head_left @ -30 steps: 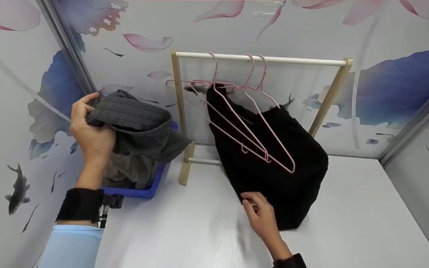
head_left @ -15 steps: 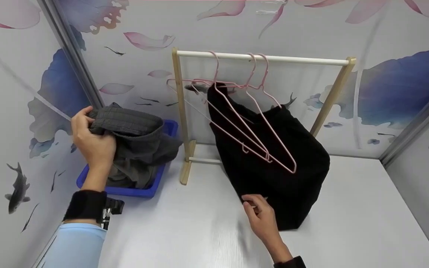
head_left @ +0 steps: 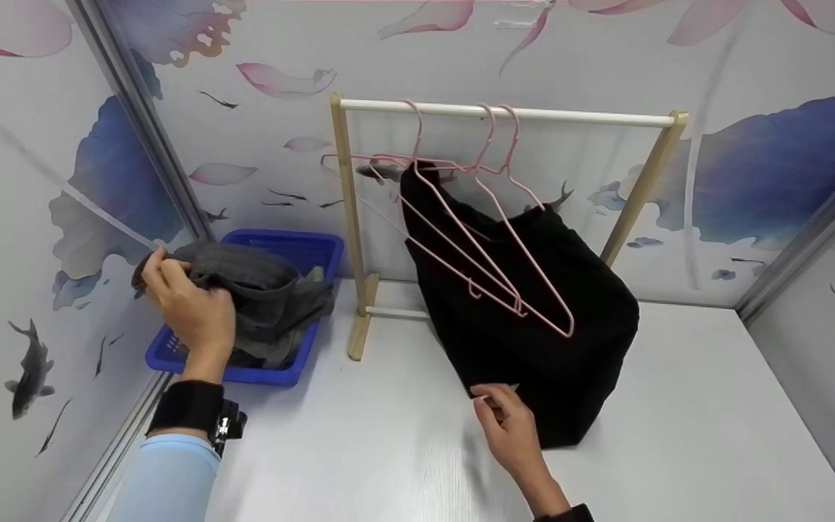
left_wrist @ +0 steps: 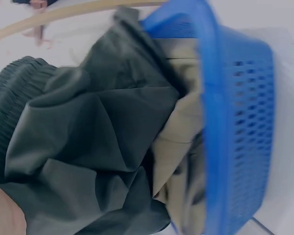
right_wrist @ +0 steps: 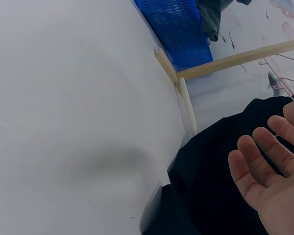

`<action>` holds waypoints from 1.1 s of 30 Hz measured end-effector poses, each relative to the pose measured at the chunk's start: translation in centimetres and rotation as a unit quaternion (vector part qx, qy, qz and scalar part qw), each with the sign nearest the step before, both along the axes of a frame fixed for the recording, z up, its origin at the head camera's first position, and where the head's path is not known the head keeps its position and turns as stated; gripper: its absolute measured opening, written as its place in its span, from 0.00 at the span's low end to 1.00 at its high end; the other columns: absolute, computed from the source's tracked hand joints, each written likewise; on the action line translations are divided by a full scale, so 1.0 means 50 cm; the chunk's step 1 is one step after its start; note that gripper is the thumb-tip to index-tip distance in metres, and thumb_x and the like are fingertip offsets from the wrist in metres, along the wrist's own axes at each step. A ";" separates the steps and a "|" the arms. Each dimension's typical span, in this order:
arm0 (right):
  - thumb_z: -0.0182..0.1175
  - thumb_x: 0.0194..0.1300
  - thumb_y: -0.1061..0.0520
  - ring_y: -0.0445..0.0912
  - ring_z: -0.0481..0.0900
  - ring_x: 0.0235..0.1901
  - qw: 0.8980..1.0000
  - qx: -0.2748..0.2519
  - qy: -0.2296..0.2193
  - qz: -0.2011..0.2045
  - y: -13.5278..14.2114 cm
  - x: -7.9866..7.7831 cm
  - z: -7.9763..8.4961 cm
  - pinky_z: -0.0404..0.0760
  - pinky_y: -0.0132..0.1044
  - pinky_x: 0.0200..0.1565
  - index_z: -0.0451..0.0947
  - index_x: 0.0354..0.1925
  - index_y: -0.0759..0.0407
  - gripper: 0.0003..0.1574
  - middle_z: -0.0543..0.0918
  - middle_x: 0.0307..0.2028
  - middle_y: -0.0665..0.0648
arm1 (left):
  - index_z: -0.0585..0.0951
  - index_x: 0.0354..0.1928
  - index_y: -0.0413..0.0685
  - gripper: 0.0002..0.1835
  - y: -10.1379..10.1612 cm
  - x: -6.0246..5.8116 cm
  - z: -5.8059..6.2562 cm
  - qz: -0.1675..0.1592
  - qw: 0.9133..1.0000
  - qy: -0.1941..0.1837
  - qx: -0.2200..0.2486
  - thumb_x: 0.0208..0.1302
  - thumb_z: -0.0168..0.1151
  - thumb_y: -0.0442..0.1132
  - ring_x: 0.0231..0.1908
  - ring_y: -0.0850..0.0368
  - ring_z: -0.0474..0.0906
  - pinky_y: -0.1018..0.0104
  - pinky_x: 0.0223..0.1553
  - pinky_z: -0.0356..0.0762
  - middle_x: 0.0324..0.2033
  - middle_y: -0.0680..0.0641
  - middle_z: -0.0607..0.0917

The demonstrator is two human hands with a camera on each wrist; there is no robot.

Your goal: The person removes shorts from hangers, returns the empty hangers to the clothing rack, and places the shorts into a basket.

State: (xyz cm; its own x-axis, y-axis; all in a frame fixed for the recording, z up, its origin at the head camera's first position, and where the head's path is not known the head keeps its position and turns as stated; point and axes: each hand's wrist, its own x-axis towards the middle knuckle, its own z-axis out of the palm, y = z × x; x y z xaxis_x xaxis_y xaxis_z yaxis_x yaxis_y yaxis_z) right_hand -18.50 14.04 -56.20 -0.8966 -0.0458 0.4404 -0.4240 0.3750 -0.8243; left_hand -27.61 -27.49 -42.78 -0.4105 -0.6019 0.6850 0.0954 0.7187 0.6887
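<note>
Fingers (head_left: pixel 160 281) of left hand (head_left: pixel 196 315) clamped on grey garment (head_left: pixel 243 268), head view only; right-wrist view: right hand (right_wrist: pixel 281 198), fingers slightly apart.

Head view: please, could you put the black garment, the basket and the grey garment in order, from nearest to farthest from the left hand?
1. Grey garment: nearest, gripped by the left hand.
2. Basket: next, below the grey garment.
3. Black garment: farthest, to the right, at the rack.
</note>
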 end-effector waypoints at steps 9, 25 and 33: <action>0.62 0.71 0.68 0.38 0.82 0.38 1.000 -0.001 0.014 0.002 -0.004 0.001 0.001 0.83 0.30 0.39 0.84 0.50 0.63 0.11 0.85 0.45 0.57 | 0.72 0.47 0.35 0.17 0.031 -0.009 -0.075 -0.036 0.988 -0.116 -0.092 0.57 0.55 0.15 0.59 0.27 0.64 0.36 0.58 0.68 0.71 0.33 0.64; 0.64 0.62 0.76 0.46 0.82 0.34 0.995 0.029 0.093 -0.020 -0.019 -0.007 0.003 0.81 0.31 0.34 0.84 0.44 0.68 0.13 0.85 0.40 0.64 | 0.66 0.68 0.39 0.30 0.059 -0.014 -0.163 -0.161 0.904 -0.379 -0.117 0.67 0.64 0.29 0.71 0.23 0.52 0.28 0.68 0.51 0.77 0.32 0.51; 0.65 0.65 0.73 0.43 0.82 0.36 0.997 0.022 0.075 -0.015 -0.012 -0.002 -0.005 0.81 0.31 0.36 0.85 0.46 0.65 0.12 0.86 0.41 0.59 | 0.61 0.75 0.40 0.31 0.049 -0.018 -0.170 -0.196 0.866 -0.455 -0.075 0.74 0.58 0.35 0.72 0.23 0.53 0.25 0.69 0.49 0.78 0.31 0.51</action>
State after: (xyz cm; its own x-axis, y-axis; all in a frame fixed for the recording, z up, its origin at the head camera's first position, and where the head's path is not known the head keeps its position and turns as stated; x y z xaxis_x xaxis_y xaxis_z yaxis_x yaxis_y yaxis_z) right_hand -18.58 13.41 -56.43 -0.8219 -0.0414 0.5682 -0.5293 0.4241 -0.7348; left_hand -28.50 -25.05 -51.29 -0.9734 -0.2270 0.0299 -0.1806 0.8415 0.5093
